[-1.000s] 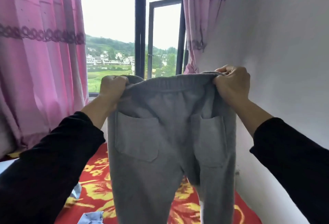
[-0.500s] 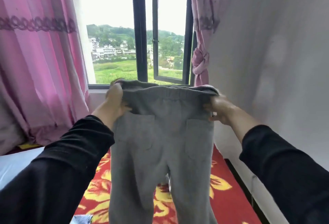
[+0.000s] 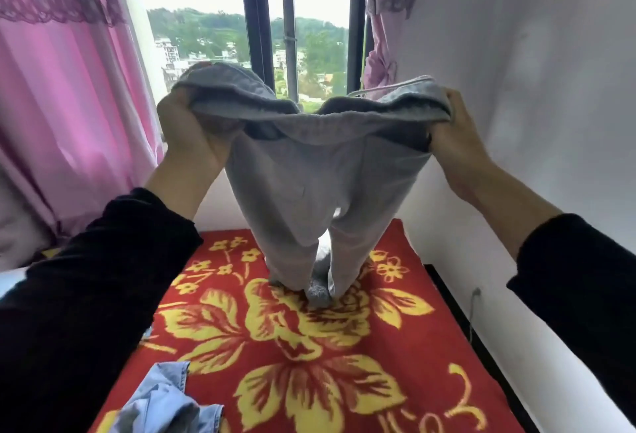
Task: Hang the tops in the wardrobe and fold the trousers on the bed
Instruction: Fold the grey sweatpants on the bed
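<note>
Head view: the grey trousers (image 3: 309, 184) hang in the air over the far half of the bed (image 3: 395, 381), held up by the waistband. The left hand (image 3: 186, 133) grips the left end of the waistband, its fingers curled into the bunched cloth; the right hand (image 3: 454, 136) grips the right end in the same way. The two hands are well apart, so the waistband runs left to right between them and sags in the middle. The long axis of the trousers is close to upright – waistband at the top, cuffs at the bottom. Both legs hang side by side and narrow downward, and the cuffs touch the red and yellow flowered blanket, where they bunch a little. A pale drawstring loops out of the waistband near the right hand. A light blue garment (image 3: 168, 401) lies crumpled on the near left part of the bed. Behind the trousers stand a window (image 3: 268, 19) and, left of it, a pink curtain (image 3: 69, 105) – a white wall (image 3: 533, 88) runs along the right.
</note>
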`<control>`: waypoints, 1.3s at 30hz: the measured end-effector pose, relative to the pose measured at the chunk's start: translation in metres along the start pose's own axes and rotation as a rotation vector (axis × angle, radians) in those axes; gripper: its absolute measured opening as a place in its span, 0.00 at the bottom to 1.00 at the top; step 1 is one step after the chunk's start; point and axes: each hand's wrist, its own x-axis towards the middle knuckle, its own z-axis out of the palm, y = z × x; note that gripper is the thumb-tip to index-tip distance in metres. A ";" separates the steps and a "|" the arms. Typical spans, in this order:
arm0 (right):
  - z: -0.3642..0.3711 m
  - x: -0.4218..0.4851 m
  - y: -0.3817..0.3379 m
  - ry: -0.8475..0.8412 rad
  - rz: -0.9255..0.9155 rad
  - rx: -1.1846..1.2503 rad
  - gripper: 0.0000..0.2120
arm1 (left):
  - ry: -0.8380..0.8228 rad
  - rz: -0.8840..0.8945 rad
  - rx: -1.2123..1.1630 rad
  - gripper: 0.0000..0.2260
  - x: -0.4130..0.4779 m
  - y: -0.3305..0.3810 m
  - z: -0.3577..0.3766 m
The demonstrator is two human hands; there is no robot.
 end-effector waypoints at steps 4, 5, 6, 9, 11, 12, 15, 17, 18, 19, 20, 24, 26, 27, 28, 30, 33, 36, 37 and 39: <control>0.001 -0.079 0.018 0.002 0.129 -0.032 0.14 | -0.009 -0.068 0.035 0.10 -0.088 -0.020 -0.041; 0.003 -0.101 0.025 0.000 0.160 -0.030 0.14 | 0.020 -0.104 0.046 0.09 -0.109 -0.027 -0.055; 0.007 -0.124 0.034 0.002 0.190 -0.031 0.14 | 0.055 -0.144 0.058 0.08 -0.130 -0.034 -0.070; 0.014 -0.198 0.058 -0.004 0.301 -0.046 0.14 | 0.187 -0.275 0.164 0.10 -0.194 -0.063 -0.123; 0.017 -0.255 0.075 -0.039 0.408 -0.095 0.12 | 0.243 -0.421 0.269 0.11 -0.244 -0.084 -0.157; 0.017 -0.283 0.091 -0.074 0.477 -0.141 0.13 | 0.274 -0.518 0.321 0.12 -0.269 -0.095 -0.173; 0.015 -0.371 0.130 -0.221 0.712 -0.305 0.14 | 0.347 -0.816 0.441 0.13 -0.346 -0.121 -0.210; 0.010 -0.426 0.151 -0.325 0.835 -0.379 0.14 | 0.363 -0.956 0.499 0.13 -0.394 -0.132 -0.229; 0.008 -0.450 0.157 -0.364 0.885 -0.416 0.15 | 0.371 -1.008 0.517 0.13 -0.418 -0.136 -0.237; 0.004 -0.473 0.161 -0.401 0.921 -0.456 0.17 | 0.375 -1.051 0.537 0.12 -0.440 -0.139 -0.246; 0.000 -0.493 0.163 -0.435 0.945 -0.501 0.20 | 0.371 -1.090 0.576 0.11 -0.462 -0.141 -0.255; -0.013 -0.564 0.163 -0.615 0.944 -0.637 0.32 | 0.304 -1.227 0.732 0.05 -0.536 -0.143 -0.284; -0.017 -0.596 0.167 -0.714 0.951 -0.717 0.31 | 0.218 -1.257 0.836 0.04 -0.565 -0.144 -0.300; -0.018 -0.611 0.171 -0.778 0.954 -0.771 0.30 | 0.147 -1.263 0.901 0.04 -0.577 -0.145 -0.307; -0.018 -0.626 0.175 -0.841 0.957 -0.820 0.27 | 0.083 -1.273 0.951 0.04 -0.589 -0.146 -0.316; -0.017 -0.649 0.181 -0.924 0.966 -0.854 0.16 | 0.022 -1.296 1.021 0.04 -0.606 -0.150 -0.330; -0.011 -0.672 0.188 -0.923 0.988 -0.801 0.17 | -0.017 -1.300 1.071 0.05 -0.626 -0.157 -0.347; -0.007 -0.693 0.199 -0.888 1.027 -0.782 0.22 | 0.026 -1.298 1.043 0.04 -0.645 -0.169 -0.360; -0.005 -0.701 0.205 -0.892 1.032 -0.803 0.21 | 0.041 -1.292 1.041 0.04 -0.651 -0.174 -0.365; -0.001 -0.716 0.216 -0.926 1.045 -0.851 0.19 | 0.028 -1.266 1.088 0.06 -0.664 -0.187 -0.373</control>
